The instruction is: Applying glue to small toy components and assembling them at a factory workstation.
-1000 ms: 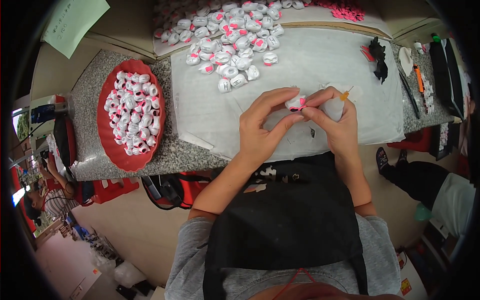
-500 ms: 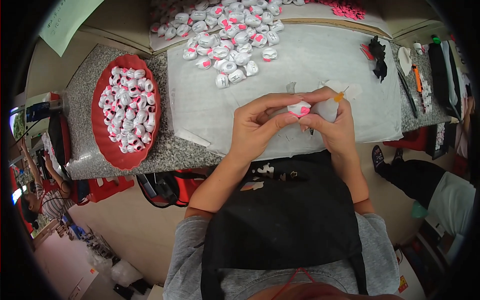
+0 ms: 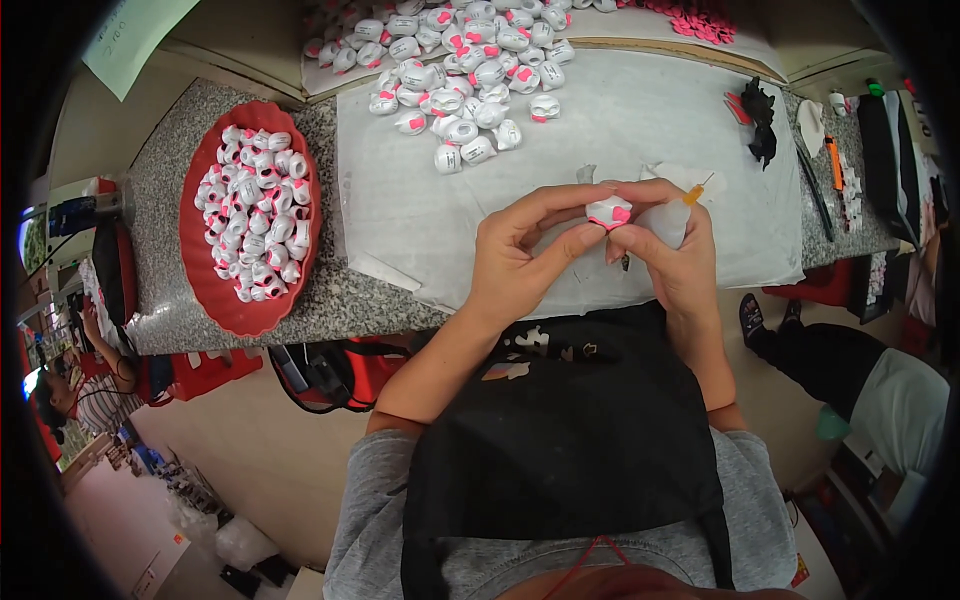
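A small white figure part with a pink bow (image 3: pixel 608 212) is pinched between the fingertips of both hands above the white sheet (image 3: pixel 420 220). My left hand (image 3: pixel 512 255) is closed on its left side, thumb below and fingers above. My right hand (image 3: pixel 682 262) steadies the other side with thumb and forefinger. Tucked in that same hand is a translucent squeeze bottle (image 3: pixel 664 222) with an orange needle tip pointing up and right, away from the part. Fingers hide much of the bottle and the part's underside.
Many similar white parts (image 3: pixel 480 90) are heaped at the back of the sheet. A red scalloped tray (image 3: pixel 215 300) at left holds more. Pink pieces (image 3: pixel 700 22) lie at the far right, a black crumpled thing (image 3: pixel 762 125) in front. An orange-handled tool (image 3: pixel 834 162) rests on the right.
Both hands have shifted slightly right with the part and bottle. The white part is turned a little, so its bow now sits on its right side.
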Tool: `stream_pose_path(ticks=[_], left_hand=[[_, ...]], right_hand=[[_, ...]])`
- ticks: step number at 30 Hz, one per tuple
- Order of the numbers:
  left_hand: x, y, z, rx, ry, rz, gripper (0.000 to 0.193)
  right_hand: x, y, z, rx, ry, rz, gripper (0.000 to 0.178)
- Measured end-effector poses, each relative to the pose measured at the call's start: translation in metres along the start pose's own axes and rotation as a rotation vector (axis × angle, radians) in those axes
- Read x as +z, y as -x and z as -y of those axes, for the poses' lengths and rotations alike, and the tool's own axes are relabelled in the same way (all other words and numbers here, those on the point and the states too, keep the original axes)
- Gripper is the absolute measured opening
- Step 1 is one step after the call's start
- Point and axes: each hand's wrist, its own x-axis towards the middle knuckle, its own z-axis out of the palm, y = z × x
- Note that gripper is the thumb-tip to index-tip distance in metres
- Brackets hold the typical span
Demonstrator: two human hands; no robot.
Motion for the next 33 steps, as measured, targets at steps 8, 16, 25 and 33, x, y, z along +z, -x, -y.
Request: stream_pose_path(ticks=[8,16,25,33], left_hand=[[-0.008,-0.002,-0.001,0.061,-0.039,0.013,0.026],[0.001,-0.004,-0.004,-0.011,0.026,-0.003,0.025],[0.01,0.002,0.002,0.038,0.002,-0.092,0.018],[0.01,-0.001,0.0,0.157,-0.154,-0.069,0.023]], right_hand=[[0.009,-0.005,0.0,0.018,-0.033,-0.016,0.023],[0.002,-0.004,0.013,0.074,-0.083,0.032,0.02],[0.002,0.001,0.01,-0.036,-0.067,0.083,0.022],[0.009,0.001,0.009,-0.079,-0.178,0.076,0.024]])
